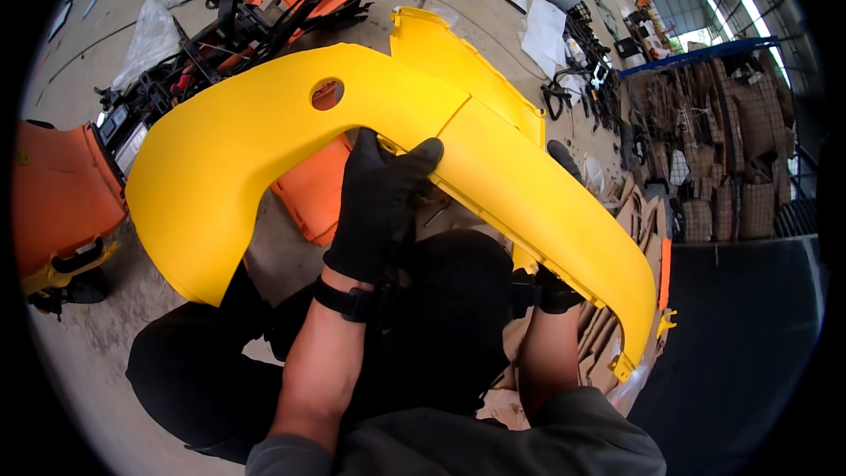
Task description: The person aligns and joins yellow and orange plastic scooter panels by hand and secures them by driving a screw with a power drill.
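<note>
A large curved yellow plastic panel (211,167) with a round hole spans the middle, held above my lap. My left hand (383,198), in a black glove, grips its inner lower edge near a seam, thumb on top. Further right, my gloved right hand (555,298) is under the panel's lower edge, its fingers mostly hidden. Behind it, a second yellow piece (454,66) shows at the top. An orange panel (317,181) lies beneath the arch on the floor.
An orange body part (62,203) stands at left; a black vehicle frame (238,31) lies behind. Flattened cardboard (617,203), a dark mat (740,326) and caged scrap (723,150) are at right. Loose parts, plastic bags and paper (544,35) lie on the floor (97,370).
</note>
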`<state>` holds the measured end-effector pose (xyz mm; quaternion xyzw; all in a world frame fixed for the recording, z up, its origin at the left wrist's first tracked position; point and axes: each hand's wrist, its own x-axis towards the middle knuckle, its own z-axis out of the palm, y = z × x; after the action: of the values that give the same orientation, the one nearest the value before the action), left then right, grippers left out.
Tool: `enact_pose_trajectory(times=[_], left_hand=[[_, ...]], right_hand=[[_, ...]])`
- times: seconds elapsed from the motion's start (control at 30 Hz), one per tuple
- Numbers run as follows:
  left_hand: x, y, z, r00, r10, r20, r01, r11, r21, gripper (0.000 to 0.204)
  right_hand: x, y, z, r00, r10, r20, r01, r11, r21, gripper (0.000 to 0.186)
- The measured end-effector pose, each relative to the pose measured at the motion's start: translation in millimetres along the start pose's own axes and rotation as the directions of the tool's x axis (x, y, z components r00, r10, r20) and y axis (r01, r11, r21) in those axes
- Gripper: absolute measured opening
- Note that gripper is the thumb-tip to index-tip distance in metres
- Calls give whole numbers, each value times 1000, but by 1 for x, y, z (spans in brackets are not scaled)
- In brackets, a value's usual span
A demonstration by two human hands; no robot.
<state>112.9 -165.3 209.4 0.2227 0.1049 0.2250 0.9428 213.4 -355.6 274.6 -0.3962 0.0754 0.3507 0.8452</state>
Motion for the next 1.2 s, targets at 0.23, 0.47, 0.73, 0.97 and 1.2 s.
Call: enact_pose_trajectory(times=[0.23,0.47,0.73,0.97,1.2], left_hand=[[18,-6,-16,999,0,40,-1,999,33,46],[13,-26,-18,992,-130,9,125,972,197,47],[9,-27,-35,997,-49,62,45,996,75,50],[4,-37,-34,998,-23,54,19,998,57,58],[2,-44,-58,983,-184,-17,183,957,225,63]], right_hand=[[-103,37,-25,926,-376,-9,-50,-100,-994,39],[-239,-3,54,922,119,-368,-384,178,-906,32],[-103,-76,96,969,-54,243,211,-342,-916,33],[34,-35,51,968,241,73,137,-261,-956,57],[67,-10,39,922,386,35,72,-83,-994,61]])
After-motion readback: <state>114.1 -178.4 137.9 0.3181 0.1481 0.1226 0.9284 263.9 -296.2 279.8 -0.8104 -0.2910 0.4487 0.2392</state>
